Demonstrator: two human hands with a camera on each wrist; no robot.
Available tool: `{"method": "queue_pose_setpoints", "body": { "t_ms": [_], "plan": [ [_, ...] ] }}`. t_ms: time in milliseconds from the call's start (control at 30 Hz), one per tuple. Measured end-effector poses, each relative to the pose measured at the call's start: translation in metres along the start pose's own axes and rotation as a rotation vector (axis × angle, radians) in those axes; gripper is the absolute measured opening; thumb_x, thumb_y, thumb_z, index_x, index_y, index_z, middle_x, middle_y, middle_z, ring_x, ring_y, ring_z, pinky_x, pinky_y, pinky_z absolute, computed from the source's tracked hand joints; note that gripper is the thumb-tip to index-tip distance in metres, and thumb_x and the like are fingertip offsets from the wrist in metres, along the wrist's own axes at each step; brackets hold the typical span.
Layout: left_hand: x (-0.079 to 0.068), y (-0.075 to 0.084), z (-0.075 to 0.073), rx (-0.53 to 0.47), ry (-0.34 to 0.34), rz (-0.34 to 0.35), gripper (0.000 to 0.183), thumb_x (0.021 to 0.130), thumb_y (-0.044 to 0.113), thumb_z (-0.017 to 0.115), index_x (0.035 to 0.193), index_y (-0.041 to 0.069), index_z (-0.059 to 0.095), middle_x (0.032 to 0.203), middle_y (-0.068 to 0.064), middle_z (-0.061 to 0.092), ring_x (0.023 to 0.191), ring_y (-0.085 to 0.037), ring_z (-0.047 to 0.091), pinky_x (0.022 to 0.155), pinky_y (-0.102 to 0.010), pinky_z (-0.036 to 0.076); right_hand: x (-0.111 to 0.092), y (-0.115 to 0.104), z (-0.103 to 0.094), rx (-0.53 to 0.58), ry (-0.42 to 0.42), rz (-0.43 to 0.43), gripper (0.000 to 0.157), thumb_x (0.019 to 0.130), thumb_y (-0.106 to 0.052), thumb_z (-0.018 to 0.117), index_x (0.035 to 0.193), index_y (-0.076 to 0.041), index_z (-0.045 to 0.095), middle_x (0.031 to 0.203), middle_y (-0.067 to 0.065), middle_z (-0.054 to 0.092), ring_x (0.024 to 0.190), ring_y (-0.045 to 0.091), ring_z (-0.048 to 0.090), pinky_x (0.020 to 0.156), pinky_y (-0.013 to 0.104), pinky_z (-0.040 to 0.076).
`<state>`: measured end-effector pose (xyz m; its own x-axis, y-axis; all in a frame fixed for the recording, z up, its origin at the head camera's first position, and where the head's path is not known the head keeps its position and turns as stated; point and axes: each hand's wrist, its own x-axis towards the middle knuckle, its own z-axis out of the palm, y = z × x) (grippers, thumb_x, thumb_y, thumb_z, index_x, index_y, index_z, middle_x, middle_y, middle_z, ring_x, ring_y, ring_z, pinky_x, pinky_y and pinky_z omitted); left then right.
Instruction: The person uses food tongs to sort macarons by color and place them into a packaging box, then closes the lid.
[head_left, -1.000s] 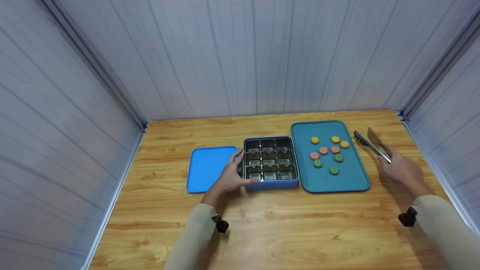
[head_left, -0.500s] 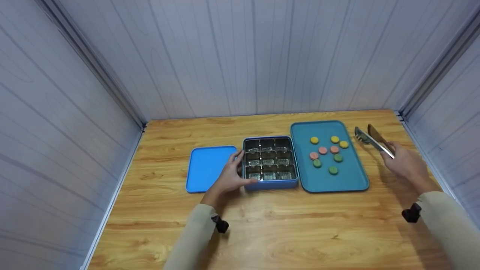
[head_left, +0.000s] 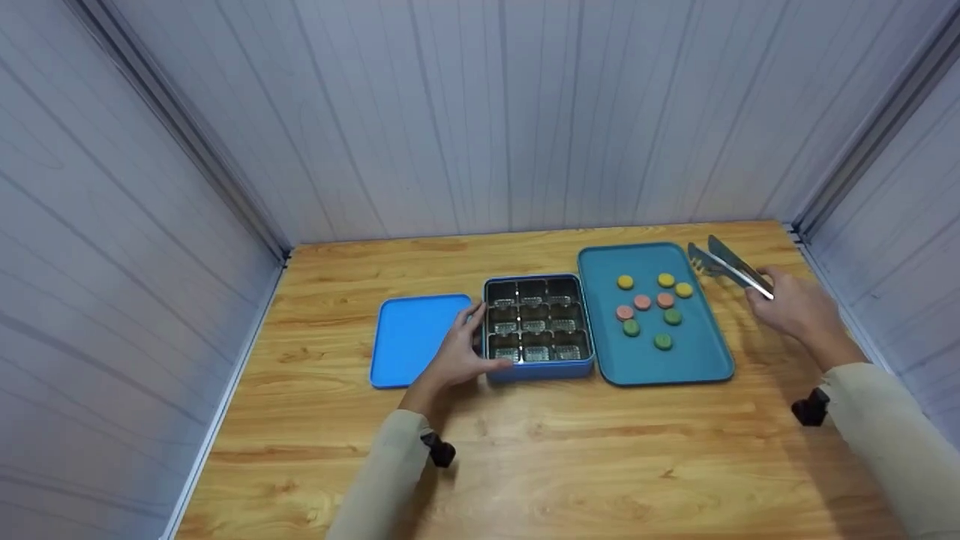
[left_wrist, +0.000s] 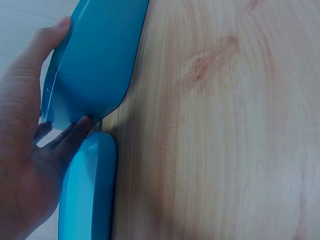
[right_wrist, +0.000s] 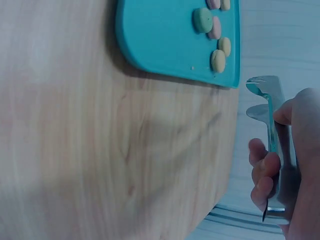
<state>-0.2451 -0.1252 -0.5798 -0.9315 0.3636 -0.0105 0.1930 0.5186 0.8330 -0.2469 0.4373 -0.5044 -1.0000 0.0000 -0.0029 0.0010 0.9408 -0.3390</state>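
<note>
My left hand [head_left: 454, 358] holds the near-left corner of a blue box [head_left: 553, 370], thumb along the front and fingers on the left side. Inside the box a dark insert divides it into several square compartments, with nothing visible in them. Metal serving tongs [right_wrist: 286, 187] are gripped in my right hand [head_left: 799, 311], thumb on one arm and fingers curled round the other. Their two ends stand apart, raised near the right edge of a teal tray [head_left: 664, 365]. Yellow macarons [head_left: 666, 280], pink macarons [head_left: 642, 302] and green macarons [head_left: 663, 342] lie on that tray.
A flat bright blue lid [head_left: 409, 341] lies left of the box, close to my left hand. The tray sits directly beside the box's right side. Pale panel walls [head_left: 517, 112] border the wooden table [head_left: 555, 457] at the back and both sides.
My right hand has lifted the tongs and brought them leftward and away from me, towards the tray's far right edge. The left hand stays on the box.
</note>
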Motion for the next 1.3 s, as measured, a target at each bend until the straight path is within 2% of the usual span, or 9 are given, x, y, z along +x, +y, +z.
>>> {"method": "queue_pose_setpoints", "body": {
  "t_ms": [200,467,867,1033,1167,1300],
  "plan": [
    [0.003,0.0,0.0,-0.022,0.007,-0.004,0.126,0.086,0.034,0.1,0.18,0.005,0.023,0.186,-0.025,0.019,0.171,-0.051,0.03,0.134,-0.062,0.042,0.007,-0.015,-0.001,-0.007,-0.046,0.001,0.058,0.114,-0.037,0.054,0.158,0.001,0.052,0.077,0.014,0.059,0.055,0.022,0.047,0.049,0.036,0.037],
    [0.002,-0.001,0.001,-0.008,0.022,-0.011,0.125,0.084,0.034,0.101,0.18,0.006,0.026,0.185,-0.024,0.023,0.171,-0.05,0.03,0.135,-0.063,0.041,0.014,-0.034,0.002,-0.018,-0.064,-0.03,0.057,0.113,-0.035,0.055,0.157,0.001,0.053,0.087,0.021,0.065,0.062,0.026,0.052,0.052,0.037,0.039],
    [-0.001,0.0,-0.002,0.027,-0.005,-0.02,0.126,0.086,0.046,0.098,0.181,0.01,0.024,0.187,-0.023,0.019,0.173,-0.051,0.024,0.135,-0.07,0.036,0.026,-0.066,0.008,-0.018,-0.082,-0.059,0.058,0.113,-0.036,0.053,0.16,-0.002,0.052,0.095,0.025,0.068,0.066,0.028,0.055,0.055,0.037,0.039],
    [-0.001,0.0,-0.001,0.019,-0.013,-0.02,0.125,0.088,0.043,0.098,0.181,0.01,0.023,0.187,-0.023,0.018,0.173,-0.052,0.025,0.134,-0.07,0.038,0.028,-0.078,0.011,-0.025,-0.105,-0.081,0.059,0.112,-0.035,0.054,0.161,-0.002,0.053,0.104,0.028,0.071,0.07,0.03,0.058,0.056,0.037,0.04],
    [-0.001,0.001,0.0,0.002,-0.008,-0.021,0.125,0.087,0.039,0.099,0.181,0.01,0.023,0.187,-0.022,0.018,0.171,-0.051,0.029,0.133,-0.066,0.041,0.027,-0.084,0.013,-0.04,-0.099,-0.105,0.057,0.112,-0.033,0.055,0.158,-0.001,0.055,0.099,0.026,0.07,0.069,0.03,0.058,0.056,0.037,0.04],
    [-0.001,0.001,0.001,0.004,0.001,-0.022,0.125,0.086,0.04,0.099,0.181,0.01,0.024,0.186,-0.022,0.02,0.171,-0.051,0.029,0.134,-0.066,0.039,0.028,-0.085,0.019,-0.05,-0.095,-0.113,0.056,0.111,-0.033,0.057,0.157,-0.001,0.057,0.089,0.02,0.065,0.067,0.029,0.055,0.055,0.036,0.038]
  ]
}}
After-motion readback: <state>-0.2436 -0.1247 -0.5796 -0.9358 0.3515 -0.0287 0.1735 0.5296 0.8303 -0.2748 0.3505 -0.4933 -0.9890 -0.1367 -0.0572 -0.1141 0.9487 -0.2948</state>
